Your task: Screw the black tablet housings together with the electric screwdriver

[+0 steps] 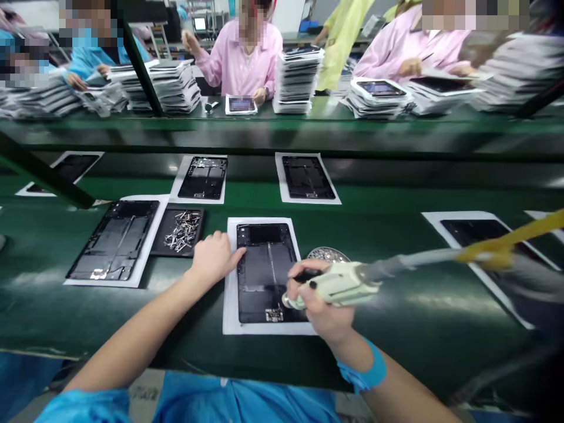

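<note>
In front of me a black tablet housing lies on a white sheet, with a thin cable down its middle and a small board near its lower edge. My right hand is wrapped round a pale electric screwdriver, its tip pointing left over the housing's lower part. Whether the tip touches a screw cannot be made out. My left hand is at the housing's left edge, thumb stretched onto its rim and apart from the bent fingers; nothing shows in its grasp.
Left of the hand sits a black tray of small metal parts. A round dish of screws is partly behind the screwdriver. Another housing lies at left, several more around. A cord with yellow wrap runs right. People work across the bench.
</note>
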`<act>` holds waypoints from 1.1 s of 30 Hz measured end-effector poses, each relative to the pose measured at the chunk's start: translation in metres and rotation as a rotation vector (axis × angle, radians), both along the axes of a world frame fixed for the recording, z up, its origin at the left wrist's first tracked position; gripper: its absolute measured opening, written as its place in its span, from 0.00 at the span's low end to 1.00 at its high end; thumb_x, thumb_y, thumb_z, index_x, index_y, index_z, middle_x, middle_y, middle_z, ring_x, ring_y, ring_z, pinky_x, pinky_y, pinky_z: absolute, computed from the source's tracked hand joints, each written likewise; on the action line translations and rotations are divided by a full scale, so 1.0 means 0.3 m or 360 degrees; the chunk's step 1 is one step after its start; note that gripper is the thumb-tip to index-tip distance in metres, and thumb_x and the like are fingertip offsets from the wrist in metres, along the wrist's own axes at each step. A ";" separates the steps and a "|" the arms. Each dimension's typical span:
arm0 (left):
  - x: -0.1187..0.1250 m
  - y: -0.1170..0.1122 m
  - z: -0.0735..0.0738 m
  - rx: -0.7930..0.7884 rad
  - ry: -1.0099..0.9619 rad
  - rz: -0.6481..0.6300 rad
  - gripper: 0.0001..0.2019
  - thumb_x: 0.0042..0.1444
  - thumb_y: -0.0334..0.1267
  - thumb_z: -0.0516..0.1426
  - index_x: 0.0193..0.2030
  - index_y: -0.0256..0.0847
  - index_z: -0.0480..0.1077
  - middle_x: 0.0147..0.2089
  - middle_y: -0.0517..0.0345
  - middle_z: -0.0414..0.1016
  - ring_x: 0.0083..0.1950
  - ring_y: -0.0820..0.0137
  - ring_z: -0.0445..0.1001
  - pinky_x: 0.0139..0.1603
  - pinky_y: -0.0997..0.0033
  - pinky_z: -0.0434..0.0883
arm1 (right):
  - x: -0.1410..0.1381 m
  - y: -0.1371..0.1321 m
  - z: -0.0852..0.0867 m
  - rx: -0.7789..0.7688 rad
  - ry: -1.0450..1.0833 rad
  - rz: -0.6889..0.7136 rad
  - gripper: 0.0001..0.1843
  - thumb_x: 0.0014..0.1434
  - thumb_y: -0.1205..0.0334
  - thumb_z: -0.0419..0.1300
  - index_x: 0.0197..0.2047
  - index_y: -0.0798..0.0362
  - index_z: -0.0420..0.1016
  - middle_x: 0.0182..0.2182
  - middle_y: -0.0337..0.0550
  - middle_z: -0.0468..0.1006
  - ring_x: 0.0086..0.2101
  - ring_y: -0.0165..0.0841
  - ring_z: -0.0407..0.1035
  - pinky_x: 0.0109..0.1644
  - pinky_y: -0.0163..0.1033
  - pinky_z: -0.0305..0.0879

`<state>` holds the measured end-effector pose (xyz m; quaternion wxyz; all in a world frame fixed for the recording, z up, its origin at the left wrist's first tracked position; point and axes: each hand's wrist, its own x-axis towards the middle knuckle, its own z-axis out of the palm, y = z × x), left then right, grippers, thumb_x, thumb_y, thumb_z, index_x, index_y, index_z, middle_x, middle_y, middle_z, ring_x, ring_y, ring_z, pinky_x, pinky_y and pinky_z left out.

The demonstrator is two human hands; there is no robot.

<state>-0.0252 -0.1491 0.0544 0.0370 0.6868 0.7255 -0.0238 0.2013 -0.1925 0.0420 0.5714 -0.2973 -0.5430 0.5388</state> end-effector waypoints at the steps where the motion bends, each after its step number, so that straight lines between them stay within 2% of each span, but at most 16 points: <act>1: -0.010 -0.036 0.001 -0.0117 0.0011 0.0056 0.26 0.64 0.60 0.53 0.41 0.36 0.75 0.42 0.36 0.78 0.45 0.47 0.79 0.40 0.59 0.71 | 0.011 0.011 0.012 -0.0024 0.0026 -0.0092 0.11 0.63 0.61 0.64 0.49 0.47 0.72 0.33 0.38 0.75 0.23 0.28 0.71 0.24 0.36 0.73; 3: -0.010 -0.089 -0.009 -0.0283 -0.0028 0.0097 0.24 0.67 0.58 0.50 0.38 0.39 0.75 0.38 0.39 0.79 0.42 0.48 0.81 0.37 0.59 0.70 | 0.031 0.034 0.036 -0.0009 0.0082 -0.0286 0.11 0.61 0.61 0.66 0.47 0.48 0.72 0.34 0.38 0.76 0.22 0.28 0.71 0.22 0.35 0.72; 5: 0.009 -0.119 -0.028 -0.0317 -0.0105 0.0084 0.18 0.69 0.49 0.48 0.37 0.42 0.73 0.38 0.41 0.81 0.41 0.51 0.82 0.36 0.61 0.69 | 0.046 0.057 0.053 0.0023 0.0094 -0.0438 0.12 0.60 0.62 0.67 0.46 0.48 0.72 0.35 0.38 0.76 0.22 0.28 0.72 0.21 0.35 0.72; 8: 0.032 -0.121 -0.054 -0.0198 -0.0197 0.0098 0.12 0.68 0.39 0.48 0.36 0.44 0.70 0.39 0.44 0.82 0.42 0.54 0.82 0.37 0.62 0.69 | 0.058 0.080 0.060 0.0064 0.0047 -0.0564 0.10 0.59 0.64 0.67 0.45 0.49 0.73 0.33 0.38 0.77 0.22 0.28 0.72 0.24 0.37 0.73; 12: -0.016 -0.063 -0.066 0.0059 -0.0546 0.0227 0.08 0.66 0.38 0.50 0.36 0.44 0.68 0.32 0.50 0.79 0.37 0.58 0.81 0.37 0.64 0.69 | 0.068 0.092 0.050 0.0098 0.0041 -0.0635 0.11 0.58 0.63 0.68 0.45 0.50 0.74 0.35 0.40 0.77 0.23 0.30 0.72 0.23 0.38 0.73; 15: -0.088 0.022 -0.064 0.0279 -0.0964 0.0273 0.08 0.66 0.42 0.50 0.42 0.43 0.68 0.31 0.56 0.78 0.34 0.63 0.79 0.36 0.67 0.70 | 0.076 0.097 0.043 0.0077 0.0038 -0.0609 0.12 0.59 0.63 0.68 0.46 0.50 0.73 0.32 0.40 0.77 0.22 0.31 0.72 0.21 0.37 0.71; 18: -0.156 0.156 -0.045 0.0482 -0.1143 0.0267 0.12 0.66 0.43 0.50 0.47 0.40 0.70 0.36 0.54 0.80 0.37 0.64 0.79 0.39 0.67 0.72 | 0.083 0.101 0.044 0.0095 0.0014 -0.0608 0.12 0.58 0.64 0.68 0.45 0.50 0.74 0.30 0.39 0.77 0.23 0.31 0.72 0.22 0.38 0.72; 23: -0.240 0.477 0.030 0.0742 -0.1013 0.0391 0.15 0.65 0.41 0.51 0.48 0.34 0.74 0.43 0.48 0.82 0.44 0.62 0.79 0.47 0.67 0.72 | 0.087 0.115 0.063 0.0101 -0.0070 -0.0675 0.08 0.58 0.65 0.67 0.41 0.51 0.76 0.25 0.37 0.76 0.21 0.31 0.71 0.22 0.37 0.71; 25: -0.272 0.598 0.050 0.0711 -0.0931 0.0470 0.17 0.67 0.41 0.49 0.51 0.34 0.74 0.48 0.45 0.82 0.48 0.61 0.79 0.49 0.68 0.72 | 0.089 0.123 0.069 0.0121 -0.0111 -0.0709 0.07 0.57 0.65 0.67 0.40 0.51 0.76 0.24 0.37 0.76 0.21 0.31 0.71 0.22 0.36 0.71; 27: -0.318 0.684 0.055 0.0645 -0.0834 0.0560 0.19 0.67 0.42 0.49 0.56 0.34 0.72 0.53 0.42 0.81 0.53 0.59 0.79 0.52 0.66 0.72 | 0.090 0.130 0.072 0.0151 -0.0154 -0.0738 0.08 0.57 0.66 0.67 0.40 0.51 0.77 0.24 0.37 0.77 0.20 0.31 0.72 0.22 0.36 0.71; 30: -0.432 0.728 0.051 0.0548 -0.0684 0.0676 0.19 0.63 0.43 0.55 0.55 0.34 0.73 0.56 0.36 0.79 0.58 0.50 0.76 0.56 0.59 0.70 | 0.095 0.134 0.071 0.0169 -0.0204 -0.0760 0.08 0.57 0.66 0.67 0.40 0.49 0.77 0.24 0.38 0.77 0.20 0.32 0.72 0.19 0.35 0.70; 33: -0.578 0.695 0.062 0.0450 -0.0505 0.0855 0.18 0.57 0.41 0.59 0.50 0.30 0.74 0.56 0.25 0.76 0.61 0.42 0.73 0.59 0.50 0.68 | 0.101 0.133 0.063 0.0175 -0.0228 -0.0756 0.08 0.56 0.65 0.68 0.41 0.49 0.77 0.25 0.40 0.78 0.20 0.32 0.72 0.19 0.35 0.70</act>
